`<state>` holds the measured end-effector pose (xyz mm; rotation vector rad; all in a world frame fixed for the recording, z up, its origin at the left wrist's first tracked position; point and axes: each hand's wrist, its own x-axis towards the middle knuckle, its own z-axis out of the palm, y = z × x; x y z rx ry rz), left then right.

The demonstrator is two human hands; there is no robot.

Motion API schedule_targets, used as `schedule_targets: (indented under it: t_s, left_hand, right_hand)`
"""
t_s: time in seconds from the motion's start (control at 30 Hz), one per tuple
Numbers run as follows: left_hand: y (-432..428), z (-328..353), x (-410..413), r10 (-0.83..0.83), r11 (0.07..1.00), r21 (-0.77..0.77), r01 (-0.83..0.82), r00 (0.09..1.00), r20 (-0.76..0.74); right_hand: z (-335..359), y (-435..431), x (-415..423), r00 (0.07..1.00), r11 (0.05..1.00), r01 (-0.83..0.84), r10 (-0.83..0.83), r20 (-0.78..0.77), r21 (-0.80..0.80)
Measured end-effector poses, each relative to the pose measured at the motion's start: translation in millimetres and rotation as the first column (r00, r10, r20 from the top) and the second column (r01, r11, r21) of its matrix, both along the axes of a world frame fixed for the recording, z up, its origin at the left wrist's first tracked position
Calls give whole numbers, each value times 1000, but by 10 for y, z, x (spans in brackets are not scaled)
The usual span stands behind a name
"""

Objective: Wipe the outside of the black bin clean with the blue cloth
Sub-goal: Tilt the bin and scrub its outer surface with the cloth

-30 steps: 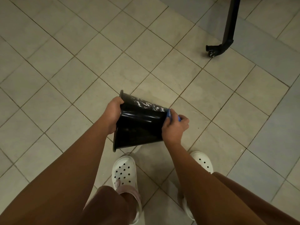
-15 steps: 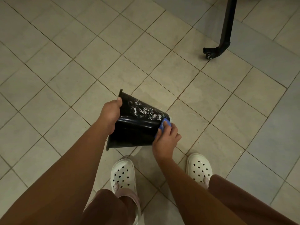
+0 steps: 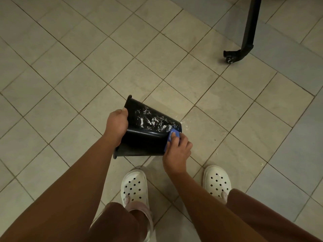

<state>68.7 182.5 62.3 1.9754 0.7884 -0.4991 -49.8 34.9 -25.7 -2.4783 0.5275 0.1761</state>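
Head view. Black bin point(image 3: 145, 143) at frame centre, tipped on its side, rim toward 9 o'clock, base toward 3. Left hand point(image 3: 117, 122) curls round the rim. Right hand point(image 3: 177, 150) pinches the blue cloth point(image 3: 172, 134) against the wall near the base. White smears point(image 3: 151, 119) lie at 11 o'clock of the cloth: stroke toward them, turning the bin, rim braced firmly.

Indoor room (which kind unclear), beige tiled floor point(image 3: 157, 58); black furniture leg point(image 3: 249, 28), on a caster point(image 3: 229, 59)
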Motion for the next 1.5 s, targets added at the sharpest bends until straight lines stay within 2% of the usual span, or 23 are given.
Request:
schedule_targets:
  t_s: [0.17, 0.23, 0.3, 0.37, 0.5, 0.63, 0.83, 0.97, 1.1, 1.2, 1.27, 1.3, 1.43, 1.5]
  left_hand:
    - [68, -14, -52, -78, 997, 17, 77, 996, 38]
    - [76, -18, -71, -65, 998, 14, 64, 996, 61]
    - [57, -25, -69, -61, 998, 18, 60, 994, 87]
    - [34, -30, -44, -58, 998, 19, 56, 994, 95]
    - [54, -51, -22, -61, 998, 27, 59, 995, 81]
    - [77, -69, -47, -77, 997, 5, 77, 992, 101]
    - [12, -113, -21, -89, 995, 54, 82, 987, 134]
    - [63, -144, -39, -146, 988, 74, 137, 982, 121]
    - [59, -117, -62, -167, 986, 43, 162, 976, 139]
    - [5, -97, -57, -151, 988, 59, 144, 976, 158]
    - [-16, -101, -57, -136, 990, 63, 128, 980, 147]
    - [-12, -106, -61, -133, 990, 66, 125, 981, 138]
    - [47, -118, -108, -131, 991, 33, 127, 983, 127]
    - [61, -118, -118, -86, 996, 5, 86, 988, 132]
  right_hand:
    - [65, -77, 186, 992, 991, -129, 129, -1, -45]
    - [71, -163, 322, 996, 997, -71, 71, -50, 0]
    - [77, -229, 380, 991, 997, 67, -62, -119, 46]
    - [117, -189, 317, 984, 994, 103, -99, -147, 20]
    - [208, 85, 92, 995, 1000, -26, 24, -92, -16]
    - [177, -54, 408, 990, 989, -129, 124, -74, -71]
    - [164, -233, 444, 961, 996, 75, -86, -264, -51]
    - [196, -4, 258, 986, 994, 9, -27, -167, -110]
    - [138, -129, 457, 990, 990, -99, 87, -115, -105]
    - [119, -241, 548, 981, 999, -2, -8, -194, -52]
    - [171, -152, 506, 968, 995, 81, -94, -232, -63]
    - [196, -74, 466, 971, 994, 71, -86, -221, -78]
    - [221, 63, 359, 994, 994, -101, 99, -39, -38]
    - [188, -40, 438, 983, 981, -184, 183, -12, -61]
